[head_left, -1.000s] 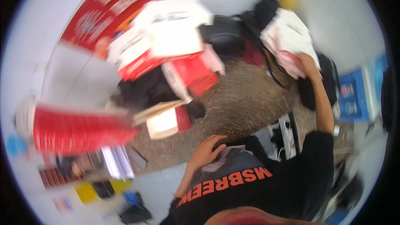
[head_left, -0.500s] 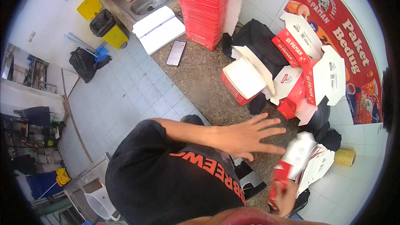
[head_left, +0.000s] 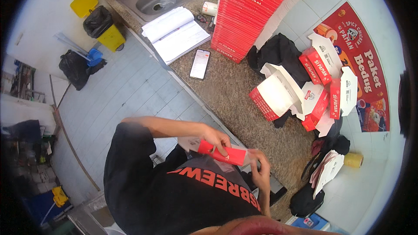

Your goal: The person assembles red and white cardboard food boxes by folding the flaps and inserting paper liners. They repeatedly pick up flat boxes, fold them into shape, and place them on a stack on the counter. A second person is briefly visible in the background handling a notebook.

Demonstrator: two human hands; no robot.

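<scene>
A red and white cardboard food box (head_left: 235, 156), partly folded, is held close to my body in front of my black shirt. My left hand (head_left: 214, 138) is closed over its upper edge, with the fingers on the red panel. At the box's right end, my right hand (head_left: 261, 170) grips the end flap between curled fingers; part of that grip is hidden. Several opened-up boxes stand on the counter's right side, among them a box with a white top (head_left: 276, 93) and a red box with a raised lid (head_left: 321, 64).
A tall stack of red cartons (head_left: 250, 17) leans at the back of the stone counter (head_left: 230, 93). Beside it lie a phone (head_left: 200, 64) and an open notebook (head_left: 178, 32). Flat cartons (head_left: 327, 173) rest by the wall near a yellow roll (head_left: 353, 160). A sink (head_left: 141, 5) is at far left.
My right hand has brought the box leftward from beside the flat cartons to my body. My left hand, spread over the counter before, has drawn back and closed on the box. The view has shifted.
</scene>
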